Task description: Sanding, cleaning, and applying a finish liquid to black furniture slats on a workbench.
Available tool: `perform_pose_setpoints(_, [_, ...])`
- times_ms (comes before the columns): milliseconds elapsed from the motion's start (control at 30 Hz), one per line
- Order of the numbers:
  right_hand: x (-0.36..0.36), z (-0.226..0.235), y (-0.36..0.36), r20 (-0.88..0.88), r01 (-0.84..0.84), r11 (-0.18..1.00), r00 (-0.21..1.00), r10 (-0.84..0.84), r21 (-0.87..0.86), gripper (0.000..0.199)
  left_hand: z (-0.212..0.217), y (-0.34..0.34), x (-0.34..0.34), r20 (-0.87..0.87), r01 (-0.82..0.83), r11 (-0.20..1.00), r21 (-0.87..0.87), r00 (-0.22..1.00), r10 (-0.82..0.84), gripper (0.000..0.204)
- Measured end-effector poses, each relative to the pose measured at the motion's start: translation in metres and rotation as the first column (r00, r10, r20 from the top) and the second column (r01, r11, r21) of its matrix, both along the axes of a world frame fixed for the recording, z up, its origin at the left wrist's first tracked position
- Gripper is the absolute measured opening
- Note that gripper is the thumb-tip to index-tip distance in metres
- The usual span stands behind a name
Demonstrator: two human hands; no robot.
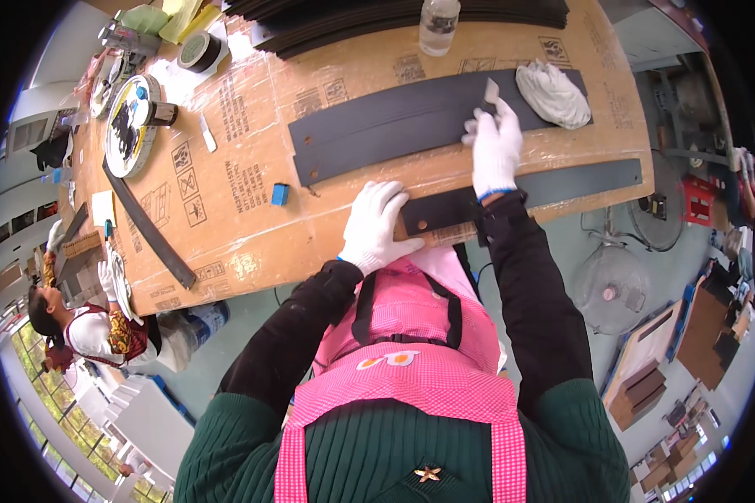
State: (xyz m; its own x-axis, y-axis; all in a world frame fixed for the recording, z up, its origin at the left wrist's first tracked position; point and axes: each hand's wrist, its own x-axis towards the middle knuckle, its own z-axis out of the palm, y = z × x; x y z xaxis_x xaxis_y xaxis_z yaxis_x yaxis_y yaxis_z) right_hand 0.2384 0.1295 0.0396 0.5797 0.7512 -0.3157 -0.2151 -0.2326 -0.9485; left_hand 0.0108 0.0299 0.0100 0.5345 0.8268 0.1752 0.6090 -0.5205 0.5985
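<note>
My left hand (376, 225), in a white glove, is at the table's near edge. Its fingers and thumb close about the left end of a narrow dark strip (445, 211) with a hole near that end. In a white glove too, my right hand (497, 151) pinches a small pale flat scraper (492, 90) above a wider dark panel (377, 121). That panel lies beyond the strip and has holes at its left end. On its right end rests a crumpled white cloth (554, 94). My right forearm hides part of the strip.
A clear bottle (439, 27) stands before stacked dark panels (335, 25). Leftward are a blue block (279, 194), a curved dark strip (151, 226), a smeared round lid (124, 147) with a dark jar (161, 113), and tape (200, 52). A co-worker (101, 323) is at the left; a fan (614, 289) stands right.
</note>
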Motion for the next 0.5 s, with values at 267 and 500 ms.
perform_pose_setpoints(267, [0.028, 0.007, 0.088, 0.501, -0.46, 0.888, 0.762, 0.41, -0.027, 0.048, -0.004, -0.002, 0.006, -0.018, -0.017, 0.999, -0.035, 1.0, 0.017, 0.079])
perform_pose_setpoints(500, [0.157, 0.02, 0.063, 0.854, 0.109, 0.847, 0.041, 0.519, -0.52, 0.049, 0.0, -0.002, -0.002, -0.031, -0.02, 0.996, -0.085, 0.999, 0.017, 0.085])
